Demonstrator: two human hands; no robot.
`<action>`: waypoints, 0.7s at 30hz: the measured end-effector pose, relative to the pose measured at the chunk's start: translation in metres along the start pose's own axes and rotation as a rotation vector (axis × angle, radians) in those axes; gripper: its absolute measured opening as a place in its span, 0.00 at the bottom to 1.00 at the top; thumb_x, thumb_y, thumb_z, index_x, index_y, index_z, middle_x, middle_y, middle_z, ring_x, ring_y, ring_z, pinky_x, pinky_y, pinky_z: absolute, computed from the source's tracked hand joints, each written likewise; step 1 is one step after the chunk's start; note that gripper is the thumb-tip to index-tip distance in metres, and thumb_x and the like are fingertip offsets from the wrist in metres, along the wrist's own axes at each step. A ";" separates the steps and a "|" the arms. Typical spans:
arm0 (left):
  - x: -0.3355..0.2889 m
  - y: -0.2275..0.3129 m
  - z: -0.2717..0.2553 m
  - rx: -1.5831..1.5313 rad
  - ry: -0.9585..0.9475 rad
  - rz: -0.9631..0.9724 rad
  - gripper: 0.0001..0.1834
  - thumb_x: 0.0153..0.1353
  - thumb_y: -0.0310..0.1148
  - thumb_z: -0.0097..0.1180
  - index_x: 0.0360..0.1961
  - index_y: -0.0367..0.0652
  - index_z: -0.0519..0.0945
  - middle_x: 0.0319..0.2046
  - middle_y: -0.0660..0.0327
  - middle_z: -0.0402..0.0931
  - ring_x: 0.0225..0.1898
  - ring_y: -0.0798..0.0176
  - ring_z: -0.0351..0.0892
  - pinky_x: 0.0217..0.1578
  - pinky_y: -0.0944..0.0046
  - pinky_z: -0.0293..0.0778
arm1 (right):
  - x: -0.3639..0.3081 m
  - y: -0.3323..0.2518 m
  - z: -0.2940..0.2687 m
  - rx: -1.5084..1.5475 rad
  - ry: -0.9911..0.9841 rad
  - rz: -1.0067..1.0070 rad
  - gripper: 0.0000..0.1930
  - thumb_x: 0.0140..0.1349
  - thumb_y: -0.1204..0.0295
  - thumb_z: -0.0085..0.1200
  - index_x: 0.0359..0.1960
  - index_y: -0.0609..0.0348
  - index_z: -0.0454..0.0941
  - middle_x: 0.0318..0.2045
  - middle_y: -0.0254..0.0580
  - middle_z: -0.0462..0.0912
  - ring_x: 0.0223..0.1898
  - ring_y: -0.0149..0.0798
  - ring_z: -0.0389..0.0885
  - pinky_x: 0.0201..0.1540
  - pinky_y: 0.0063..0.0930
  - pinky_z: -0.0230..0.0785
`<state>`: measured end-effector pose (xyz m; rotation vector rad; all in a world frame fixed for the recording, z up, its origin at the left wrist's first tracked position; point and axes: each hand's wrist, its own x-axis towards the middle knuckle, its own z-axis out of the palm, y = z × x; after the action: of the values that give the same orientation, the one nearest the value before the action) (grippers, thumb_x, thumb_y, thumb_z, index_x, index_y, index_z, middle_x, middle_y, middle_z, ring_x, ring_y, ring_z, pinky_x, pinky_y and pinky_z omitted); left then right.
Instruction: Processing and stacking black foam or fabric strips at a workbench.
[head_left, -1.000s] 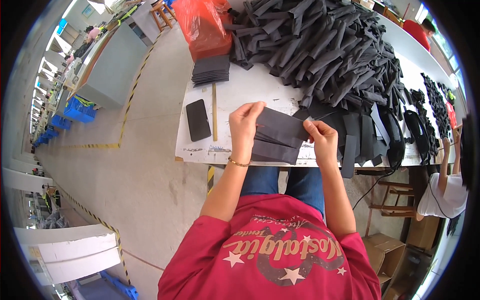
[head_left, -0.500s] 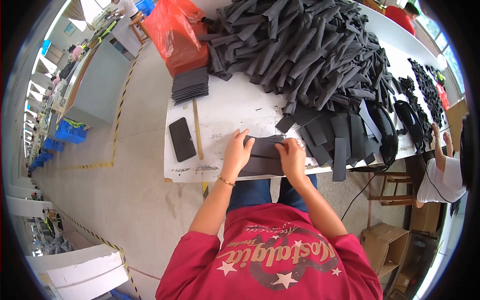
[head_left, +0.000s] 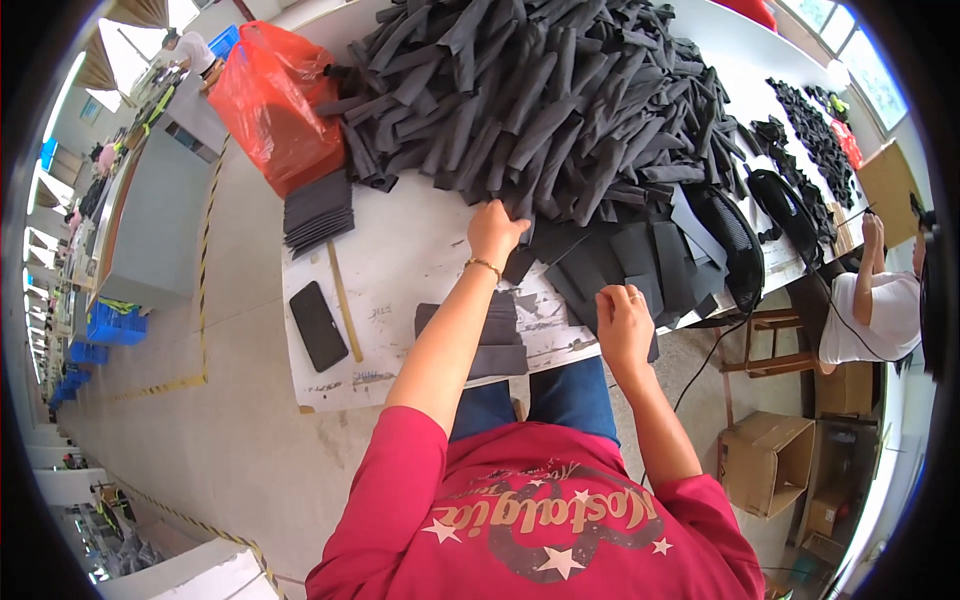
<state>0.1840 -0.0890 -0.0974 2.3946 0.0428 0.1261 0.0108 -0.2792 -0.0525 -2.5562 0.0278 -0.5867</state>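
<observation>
Hands worked at a white bench, seen from above. The left hand, near the middle of the frame, reached forward to the near edge of a big heap of dark grey foam strips that filled the upper centre; its fingers were curled together against the strips, though whether they gripped one could not be told. A thin bracelet circled that wrist. The right hand, right of centre, hovered with fingers loosely bent over flat dark pieces spread at the bench's near edge, and it was unclear whether it held any of them. A small stack of folded grey pieces lay at the near edge, partly hidden under the left forearm. Left of that lay a black phone with a wooden ruler just beside it. Farther up, at upper left, sat another stack of grey squares just below an orange plastic bag. The wearer's red shirt filled the bottom centre. At the right edge, another person in a white top sat at the bench's end, above a cardboard box on the floor.
</observation>
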 end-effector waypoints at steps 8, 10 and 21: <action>-0.023 -0.010 -0.050 -0.640 -0.363 -0.321 0.13 0.54 0.37 0.68 0.25 0.36 0.82 0.18 0.66 0.75 0.19 0.73 0.73 0.20 0.69 0.72 | -0.002 -0.020 -0.008 0.428 -0.024 0.102 0.05 0.58 0.77 0.59 0.35 0.63 0.78 0.27 0.44 0.77 0.25 0.40 0.76 0.29 0.30 0.69; -0.049 -0.012 -0.068 -0.753 -0.299 -0.328 0.12 0.55 0.36 0.67 0.27 0.37 0.82 0.19 0.66 0.76 0.20 0.73 0.73 0.20 0.70 0.73 | 0.002 -0.045 0.012 0.552 -0.060 0.102 0.11 0.57 0.76 0.62 0.40 0.62 0.77 0.30 0.43 0.78 0.26 0.37 0.77 0.30 0.28 0.70; -0.149 -0.010 -0.106 -1.285 -0.034 -0.373 0.09 0.61 0.33 0.62 0.32 0.37 0.78 0.27 0.63 0.76 0.27 0.70 0.77 0.32 0.64 0.81 | 0.002 -0.107 0.028 0.575 -0.034 -0.250 0.05 0.57 0.80 0.57 0.34 0.56 0.79 0.30 0.40 0.77 0.25 0.41 0.78 0.28 0.33 0.71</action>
<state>0.0249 -0.0206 -0.0383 1.0778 0.2931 -0.0612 0.0138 -0.1731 -0.0211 -2.0171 -0.4173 -0.5463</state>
